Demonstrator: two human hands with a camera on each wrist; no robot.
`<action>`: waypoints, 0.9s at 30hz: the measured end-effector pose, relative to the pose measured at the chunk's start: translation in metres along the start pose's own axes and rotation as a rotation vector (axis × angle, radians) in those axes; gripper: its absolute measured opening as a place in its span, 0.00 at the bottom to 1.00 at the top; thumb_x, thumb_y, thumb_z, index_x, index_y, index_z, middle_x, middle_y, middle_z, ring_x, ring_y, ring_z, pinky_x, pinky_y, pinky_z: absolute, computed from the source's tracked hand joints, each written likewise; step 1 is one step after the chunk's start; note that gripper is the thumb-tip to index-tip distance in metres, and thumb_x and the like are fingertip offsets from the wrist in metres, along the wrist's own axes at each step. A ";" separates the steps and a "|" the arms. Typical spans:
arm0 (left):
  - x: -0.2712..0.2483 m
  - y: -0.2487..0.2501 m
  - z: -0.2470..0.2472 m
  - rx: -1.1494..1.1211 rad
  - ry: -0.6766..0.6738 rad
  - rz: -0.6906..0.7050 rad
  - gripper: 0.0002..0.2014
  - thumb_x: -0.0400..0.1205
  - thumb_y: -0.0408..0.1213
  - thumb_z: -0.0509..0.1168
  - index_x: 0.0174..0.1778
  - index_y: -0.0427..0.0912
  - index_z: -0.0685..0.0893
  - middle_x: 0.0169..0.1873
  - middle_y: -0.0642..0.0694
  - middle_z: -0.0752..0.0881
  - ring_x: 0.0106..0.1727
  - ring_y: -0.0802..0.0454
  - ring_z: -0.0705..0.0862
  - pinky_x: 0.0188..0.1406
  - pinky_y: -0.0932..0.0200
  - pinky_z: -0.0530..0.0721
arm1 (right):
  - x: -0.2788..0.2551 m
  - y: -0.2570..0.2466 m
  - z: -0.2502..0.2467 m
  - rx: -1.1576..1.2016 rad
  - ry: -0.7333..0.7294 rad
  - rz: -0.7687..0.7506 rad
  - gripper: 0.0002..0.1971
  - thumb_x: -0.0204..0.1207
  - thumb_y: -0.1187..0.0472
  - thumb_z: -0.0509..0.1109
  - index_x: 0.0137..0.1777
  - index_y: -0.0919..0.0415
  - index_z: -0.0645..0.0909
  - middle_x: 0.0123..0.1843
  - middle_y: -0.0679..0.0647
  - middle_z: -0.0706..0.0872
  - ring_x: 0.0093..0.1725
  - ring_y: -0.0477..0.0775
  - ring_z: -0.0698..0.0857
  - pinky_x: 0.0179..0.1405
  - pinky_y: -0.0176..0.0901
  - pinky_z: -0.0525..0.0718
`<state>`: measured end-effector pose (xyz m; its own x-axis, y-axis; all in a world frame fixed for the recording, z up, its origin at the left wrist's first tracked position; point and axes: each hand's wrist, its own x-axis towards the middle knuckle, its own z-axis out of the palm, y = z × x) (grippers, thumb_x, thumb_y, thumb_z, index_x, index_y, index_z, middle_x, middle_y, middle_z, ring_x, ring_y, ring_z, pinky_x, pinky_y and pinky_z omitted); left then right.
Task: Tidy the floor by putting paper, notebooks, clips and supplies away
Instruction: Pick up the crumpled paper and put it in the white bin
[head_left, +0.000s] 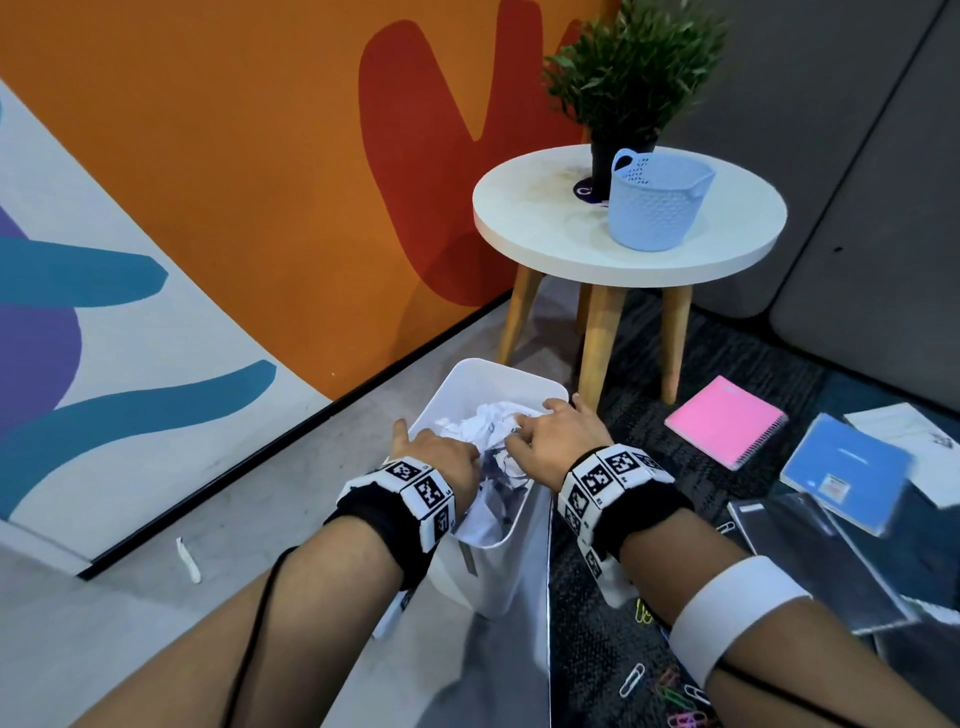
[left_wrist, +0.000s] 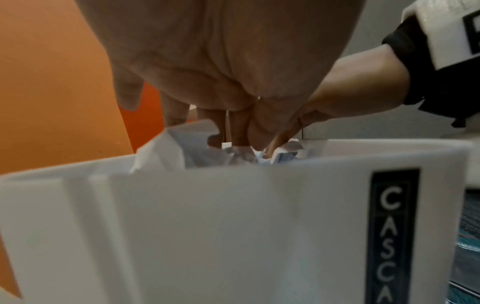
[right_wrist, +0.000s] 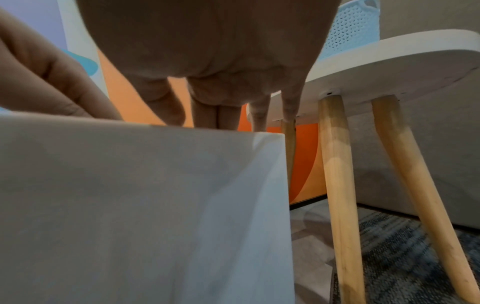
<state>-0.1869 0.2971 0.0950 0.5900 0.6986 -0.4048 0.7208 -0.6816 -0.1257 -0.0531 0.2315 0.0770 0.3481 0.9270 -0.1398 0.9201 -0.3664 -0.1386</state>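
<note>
fingers (head_left: 470, 451) of the left hand (head_left: 439, 460) and right hand (head_left: 550, 441) press, uncurled, on crumpled paper (head_left: 493, 423) in the white bin (head_left: 470, 376); paper step nearly done, notebooks (head_left: 727, 421) likely next.

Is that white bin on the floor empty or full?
Nearly full: crumpled paper reaches the white bin rim, with both hands pressing on it.

Bin in front of the table, notebooks to the right

Crumpled paper (head_left: 493, 423) is held in the bin (head_left: 488, 379); a basket (head_left: 655, 205) and plant (head_left: 631, 78) are set on the table (head_left: 530, 228); notebooks (head_left: 727, 421) and clips (head_left: 644, 610) are scattered rightward.
</note>
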 end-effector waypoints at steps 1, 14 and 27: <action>0.000 0.001 -0.001 0.025 -0.011 0.008 0.15 0.84 0.44 0.54 0.63 0.55 0.80 0.63 0.49 0.83 0.72 0.46 0.72 0.78 0.32 0.40 | 0.000 0.002 0.003 -0.007 -0.019 0.007 0.24 0.81 0.48 0.48 0.70 0.52 0.76 0.66 0.57 0.84 0.78 0.53 0.65 0.81 0.57 0.50; -0.007 0.020 -0.012 0.068 0.144 -0.143 0.24 0.84 0.51 0.50 0.74 0.45 0.66 0.73 0.42 0.73 0.77 0.42 0.66 0.79 0.34 0.51 | -0.023 0.018 -0.010 0.242 0.178 -0.016 0.21 0.78 0.43 0.63 0.69 0.45 0.74 0.78 0.44 0.69 0.77 0.50 0.69 0.82 0.56 0.50; -0.049 0.123 -0.015 0.009 0.401 0.215 0.23 0.82 0.51 0.54 0.73 0.48 0.68 0.75 0.43 0.68 0.77 0.43 0.64 0.77 0.37 0.55 | -0.111 0.080 0.001 0.308 0.326 0.082 0.19 0.76 0.48 0.65 0.66 0.49 0.78 0.72 0.47 0.75 0.69 0.55 0.76 0.72 0.48 0.69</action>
<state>-0.1220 0.1822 0.1128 0.8216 0.5686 -0.0403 0.5642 -0.8212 -0.0856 -0.0179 0.0989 0.0805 0.5013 0.8528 0.1467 0.8079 -0.4006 -0.4323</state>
